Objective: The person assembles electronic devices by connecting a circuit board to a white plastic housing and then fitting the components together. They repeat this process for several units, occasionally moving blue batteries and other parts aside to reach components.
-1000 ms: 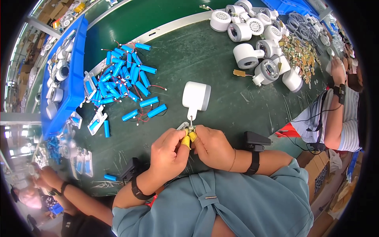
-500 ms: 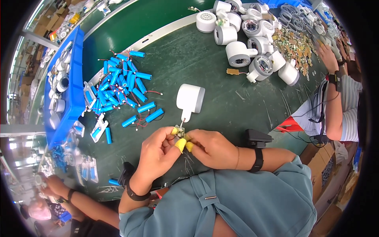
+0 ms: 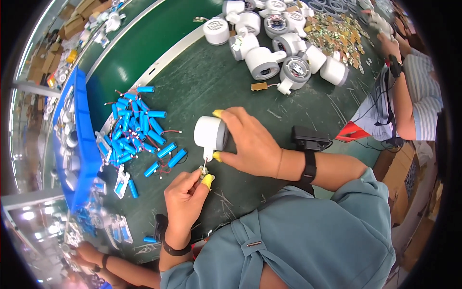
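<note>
A white cylindrical housing (image 3: 206, 131) with a grey end ring and a short neck lies on the green table in front of me. My right hand (image 3: 252, 142) spans it from the right, yellow-covered fingertips at its top edge and thumb beside the neck. A thin wire (image 3: 206, 163) runs from the neck down to a small circuit board (image 3: 204, 170). My left hand (image 3: 185, 195) pinches that board between thumb and fingers, which also wear yellow fingertip covers; part of the board is hidden by them.
Blue cylindrical batteries (image 3: 139, 125) with wires lie heaped at left, beside a blue bin (image 3: 83, 144) of white parts. More white housings (image 3: 262, 62) and a pile of small boards (image 3: 337, 36) are at far right. Co-workers' arms (image 3: 404, 96) show at right and lower left.
My right hand has left the circuit board and moved up to the white housing. My left hand keeps the board. The whole view has shifted, with the table things displaced leftward.
</note>
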Demonstrator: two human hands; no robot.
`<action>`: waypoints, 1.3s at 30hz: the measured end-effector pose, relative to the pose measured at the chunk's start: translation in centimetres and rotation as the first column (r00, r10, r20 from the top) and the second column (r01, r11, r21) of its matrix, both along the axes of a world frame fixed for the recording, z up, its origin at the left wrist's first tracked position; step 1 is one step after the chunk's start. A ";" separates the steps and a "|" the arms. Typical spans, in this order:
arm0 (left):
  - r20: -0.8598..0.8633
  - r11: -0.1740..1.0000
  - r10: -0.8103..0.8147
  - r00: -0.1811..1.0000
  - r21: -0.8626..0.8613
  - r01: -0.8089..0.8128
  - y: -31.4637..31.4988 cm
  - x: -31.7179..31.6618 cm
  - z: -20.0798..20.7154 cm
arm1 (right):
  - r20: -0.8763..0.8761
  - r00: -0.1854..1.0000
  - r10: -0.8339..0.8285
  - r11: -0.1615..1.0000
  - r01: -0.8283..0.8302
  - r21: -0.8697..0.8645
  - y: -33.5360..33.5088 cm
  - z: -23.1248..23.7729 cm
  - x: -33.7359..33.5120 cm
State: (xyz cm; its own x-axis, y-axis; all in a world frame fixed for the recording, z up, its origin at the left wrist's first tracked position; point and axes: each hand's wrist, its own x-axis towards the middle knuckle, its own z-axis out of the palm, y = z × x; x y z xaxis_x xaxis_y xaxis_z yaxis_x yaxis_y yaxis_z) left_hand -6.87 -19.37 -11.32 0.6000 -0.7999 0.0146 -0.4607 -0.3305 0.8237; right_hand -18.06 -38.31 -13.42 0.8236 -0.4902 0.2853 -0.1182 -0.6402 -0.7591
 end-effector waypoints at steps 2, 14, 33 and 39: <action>0.003 1.000 -0.004 1.000 -0.007 0.004 0.4 0.1 -0.4 | -0.014 0.999 0.038 0.999 -0.038 -0.026 0.1 -0.3 0.3; -0.048 1.000 -0.008 0.999 0.029 0.010 -0.1 -0.3 -0.1 | 0.010 1.000 0.016 1.000 -0.016 -0.026 0.0 -0.9 -0.2; -0.064 0.997 -0.021 0.998 0.079 0.026 6.3 0.9 3.8 | -0.100 0.960 0.263 0.961 -0.269 -0.057 2.6 0.6 -0.3; -0.145 0.841 0.537 0.831 0.160 -0.516 15.4 2.9 11.6 | -0.126 0.923 0.364 0.929 -0.369 -0.021 2.3 0.6 -0.3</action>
